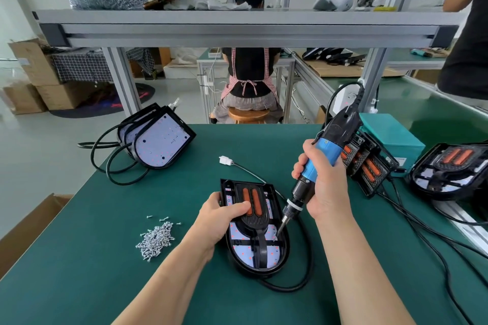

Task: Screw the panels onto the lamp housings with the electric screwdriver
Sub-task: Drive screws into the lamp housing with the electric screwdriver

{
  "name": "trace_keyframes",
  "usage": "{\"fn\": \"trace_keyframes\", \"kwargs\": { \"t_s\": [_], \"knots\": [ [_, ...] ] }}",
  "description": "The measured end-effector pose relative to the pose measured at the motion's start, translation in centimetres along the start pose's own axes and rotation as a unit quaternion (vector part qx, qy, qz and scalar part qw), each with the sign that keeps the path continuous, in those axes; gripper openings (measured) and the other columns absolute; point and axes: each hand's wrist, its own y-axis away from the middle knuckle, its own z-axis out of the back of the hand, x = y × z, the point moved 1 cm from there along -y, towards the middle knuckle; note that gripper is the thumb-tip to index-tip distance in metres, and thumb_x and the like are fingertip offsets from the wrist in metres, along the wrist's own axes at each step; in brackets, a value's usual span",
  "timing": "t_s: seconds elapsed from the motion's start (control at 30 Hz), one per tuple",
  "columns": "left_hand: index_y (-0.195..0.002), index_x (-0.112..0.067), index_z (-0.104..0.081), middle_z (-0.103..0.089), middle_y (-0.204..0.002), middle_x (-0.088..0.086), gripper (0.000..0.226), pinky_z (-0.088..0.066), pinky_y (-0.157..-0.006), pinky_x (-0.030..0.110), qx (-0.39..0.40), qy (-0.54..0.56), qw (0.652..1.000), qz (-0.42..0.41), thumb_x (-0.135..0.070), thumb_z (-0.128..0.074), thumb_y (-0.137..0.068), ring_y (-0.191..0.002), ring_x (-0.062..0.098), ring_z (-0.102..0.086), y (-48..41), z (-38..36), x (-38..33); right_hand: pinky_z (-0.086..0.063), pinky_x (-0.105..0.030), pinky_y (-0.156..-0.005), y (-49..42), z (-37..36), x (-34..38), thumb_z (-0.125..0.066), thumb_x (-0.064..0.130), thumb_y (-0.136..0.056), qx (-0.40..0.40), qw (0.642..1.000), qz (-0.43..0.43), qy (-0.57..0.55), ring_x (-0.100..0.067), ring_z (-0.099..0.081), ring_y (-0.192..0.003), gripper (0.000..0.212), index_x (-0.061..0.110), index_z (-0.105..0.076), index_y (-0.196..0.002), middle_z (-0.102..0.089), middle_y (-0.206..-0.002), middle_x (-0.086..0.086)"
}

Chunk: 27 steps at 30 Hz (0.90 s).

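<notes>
The left hand (224,212) is gripping the black, round-ended plastic lamp housing (286,249), which is lying near the front middle of the green matted worktable (105,285); its thumb is lying across the two orange strips and its fingers are curling round the housing's left edge. The right hand (326,187) is clasping the blue-and-black electric screwdriver (320,158) with all fingers wrapped round the barrel, tilting it so the bit is touching the right side of the white LED panel (241,253) seated inside the housing. A loose heap of small silver screws (155,239) is sitting just left of the left forearm. More black housings are lying stacked at the far left (158,140) and along the right (367,166), beside a teal box (390,137).
</notes>
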Motion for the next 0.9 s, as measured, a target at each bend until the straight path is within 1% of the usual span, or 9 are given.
{"fn": "trace_keyframes", "kwargs": {
  "t_s": [0.07,0.2,0.27,0.3,0.37,0.47,0.6,0.7,0.9],
  "knots": [
    [-0.109,-0.017,-0.062,-0.078,-0.094,0.000,0.058,-0.058,-0.084,0.038,0.001,0.000,1.000,-0.001,-0.031,-0.082,-0.056,-0.087,0.020,-0.076,-0.04,0.03,0.04,-0.043,-0.029,-0.054,-0.01,0.05,-0.02,-0.066,0.011,-0.093,0.002,1.000,0.004,0.001,-0.017,-0.048,-0.051,0.016,0.011,-0.054,-0.104,-0.050,-0.065,-0.003],
    [-0.106,-0.018,-0.062,-0.079,-0.091,-0.002,0.053,-0.056,-0.076,0.033,0.000,0.001,1.000,-0.002,-0.029,-0.084,-0.059,-0.084,0.017,-0.076,-0.08,0.04,0.11,-0.043,-0.030,-0.055,-0.04,-0.04,-0.17,-0.069,0.018,-0.085,0.010,1.000,0.008,0.003,-0.018,-0.047,-0.051,0.024,0.010,-0.054,-0.102,-0.050,-0.066,-0.004],
    [-0.107,-0.018,-0.062,-0.079,-0.092,-0.002,0.046,-0.056,-0.076,0.032,-0.002,0.002,1.000,-0.001,-0.022,-0.086,-0.069,-0.084,0.017,-0.076,-0.21,0.04,0.21,-0.044,-0.030,-0.054,0.02,-0.13,-0.33,-0.070,0.018,-0.084,0.014,1.000,0.007,0.008,-0.018,-0.047,-0.052,0.024,0.010,-0.054,-0.100,-0.049,-0.066,-0.004],
    [-0.108,-0.018,-0.062,-0.078,-0.093,-0.001,0.040,-0.056,-0.075,0.032,-0.003,0.003,1.000,0.000,-0.019,-0.084,-0.074,-0.084,0.017,-0.076,-0.24,0.06,0.24,-0.044,-0.030,-0.054,0.06,-0.17,-0.43,-0.070,0.019,-0.083,0.015,1.000,0.006,0.008,-0.018,-0.047,-0.052,0.024,0.010,-0.055,-0.100,-0.049,-0.066,-0.004],
    [-0.108,-0.018,-0.062,-0.079,-0.092,-0.001,0.036,-0.056,-0.074,0.031,-0.003,0.006,1.000,-0.001,-0.017,-0.082,-0.078,-0.083,0.017,-0.076,-0.31,0.09,0.28,-0.044,-0.030,-0.053,0.15,-0.22,-0.53,-0.070,0.019,-0.083,0.017,1.000,0.004,0.009,-0.018,-0.048,-0.052,0.024,0.011,-0.055,-0.099,-0.050,-0.066,-0.004],
    [-0.108,-0.018,-0.061,-0.079,-0.092,-0.001,0.036,-0.056,-0.076,0.033,-0.003,0.007,1.000,-0.003,-0.018,-0.082,-0.078,-0.083,0.018,-0.076,-0.41,0.11,0.36,-0.044,-0.030,-0.053,0.25,-0.38,-0.58,-0.070,0.019,-0.083,0.027,1.000,0.004,0.010,-0.018,-0.048,-0.051,0.025,0.011,-0.055,-0.100,-0.050,-0.066,-0.004],
    [-0.108,-0.018,-0.061,-0.079,-0.090,-0.003,0.037,-0.055,-0.073,0.032,0.003,0.011,1.000,-0.005,-0.018,-0.083,-0.078,-0.082,0.016,-0.076,-0.52,0.14,0.40,-0.045,-0.030,-0.052,0.42,-0.56,-0.65,-0.071,0.018,-0.083,0.051,0.999,0.004,0.011,-0.019,-0.048,-0.052,0.025,0.011,-0.056,-0.102,-0.050,-0.066,-0.005],
    [-0.109,-0.018,-0.061,-0.079,-0.091,-0.002,0.046,-0.056,-0.075,0.034,0.009,0.011,1.000,-0.004,-0.023,-0.086,-0.070,-0.083,0.018,-0.076,-0.43,0.13,0.34,-0.045,-0.030,-0.052,0.55,-0.68,-0.65,-0.070,0.017,-0.084,0.065,0.998,0.011,0.016,-0.019,-0.048,-0.051,0.023,0.011,-0.056,-0.101,-0.050,-0.065,-0.005],
    [-0.108,-0.016,-0.062,-0.079,-0.091,-0.001,0.035,-0.056,-0.073,0.031,0.003,0.017,1.000,-0.007,-0.015,-0.081,-0.079,-0.083,0.019,-0.076,-0.41,0.04,0.40,-0.044,-0.032,-0.053,0.73,-0.77,-0.73,-0.069,0.016,-0.082,0.061,0.997,0.027,0.031,-0.020,-0.047,-0.048,0.020,0.013,-0.057,-0.098,-0.049,-0.062,-0.005]
  ]
}}
